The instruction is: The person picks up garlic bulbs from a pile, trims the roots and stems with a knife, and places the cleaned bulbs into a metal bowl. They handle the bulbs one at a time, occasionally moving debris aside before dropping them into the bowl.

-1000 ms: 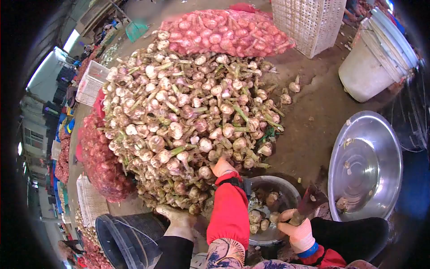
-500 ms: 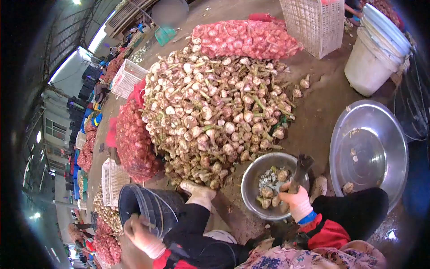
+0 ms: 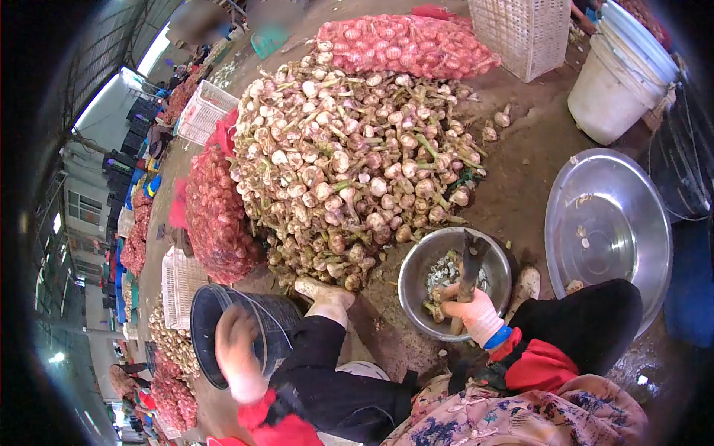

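Observation:
In the head view my right hand (image 3: 472, 314) is closed round a dark-bladed knife (image 3: 470, 271), its broad blade pointing away from me. That hand is over a metal bowl (image 3: 410, 279) holding a few garlic bulbs and pale scraps. My left hand (image 3: 238, 353), smeared by motion, is at the black bucket (image 3: 279, 320) on the left. Its fingers are too blurred to show whether they hold anything. A big heap of garlic bulbs with cut stems (image 3: 349, 163) lies in front of me.
A red net sack of garlic (image 3: 405, 48) lies behind the heap, another (image 3: 216, 215) stands left of it. A large metal basin (image 3: 617, 215) sits to the right, below stacked white buckets (image 3: 617, 82). White crates (image 3: 517, 33) and people stand farther off.
My left hand has shifted slightly and is more blurred, its fingers now raised before the bucket. My right hand, with the knife, has moved a little left over the bowl. The view has shifted slightly.

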A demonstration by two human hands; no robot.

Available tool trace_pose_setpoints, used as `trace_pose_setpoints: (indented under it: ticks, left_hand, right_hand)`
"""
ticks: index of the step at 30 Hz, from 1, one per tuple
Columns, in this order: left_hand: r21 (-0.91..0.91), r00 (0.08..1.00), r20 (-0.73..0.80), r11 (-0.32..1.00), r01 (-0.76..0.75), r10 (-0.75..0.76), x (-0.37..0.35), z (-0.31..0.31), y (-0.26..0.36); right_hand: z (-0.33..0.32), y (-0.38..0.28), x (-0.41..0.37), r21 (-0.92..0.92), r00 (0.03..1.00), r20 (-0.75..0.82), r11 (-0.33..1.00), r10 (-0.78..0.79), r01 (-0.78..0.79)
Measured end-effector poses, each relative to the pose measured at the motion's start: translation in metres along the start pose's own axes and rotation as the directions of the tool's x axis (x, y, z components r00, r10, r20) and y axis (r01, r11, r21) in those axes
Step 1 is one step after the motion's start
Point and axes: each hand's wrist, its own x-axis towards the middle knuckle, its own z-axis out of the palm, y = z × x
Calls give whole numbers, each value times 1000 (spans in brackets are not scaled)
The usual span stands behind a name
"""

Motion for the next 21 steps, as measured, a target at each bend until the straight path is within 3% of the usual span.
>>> trace_pose_setpoints:
  ticks: [3,4,5,6,7,9,12,13,15,18,21]
  left_hand:
    - [330,911,407,940,-81,-64,56,84,-41]
    - [371,869,494,908,-194,-16,70,117,-69]
    - [504,826,524,858,-104,-208,84,146,-94]
    - [679,827,518,693,-242,-218,99,170,-133]
    - [805,830,486,510,-304,-272,117,190,-183]
    - [905,815,411,292,-309,-409,137,216,-236]
    - [917,810,398,225,-330,-431,135,235,-270]
    - [926,840,374,100,-365,-392,136,240,-282]
    - [923,830,324,-40,-383,-454,141,250,-286]
    - [925,834,326,-35,-379,-446,148,256,-290]
    - [924,830,342,-3,-382,-441,141,252,-262]
  right_hand:
    - [0,8,5,49,998,30,997,57,-58]
    - [-2,11,7,36,996,45,997,71,-73]
    - [-4,12,10,22,995,58,996,83,-85]
    - [-5,6,10,-42,990,29,990,139,-138]
    - [-9,15,16,-10,996,61,998,58,-58]
    - [-11,6,19,-53,996,34,995,86,-84]
    - [-14,0,29,-54,981,-30,980,191,-192]
    - [-14,-5,32,-70,961,-62,959,270,-274]
    - [-17,-3,41,-98,946,-68,941,318,-324]
    - [-15,-5,44,9,959,-92,963,269,-269]
    - [-15,-9,43,-93,946,-90,943,311,-319]
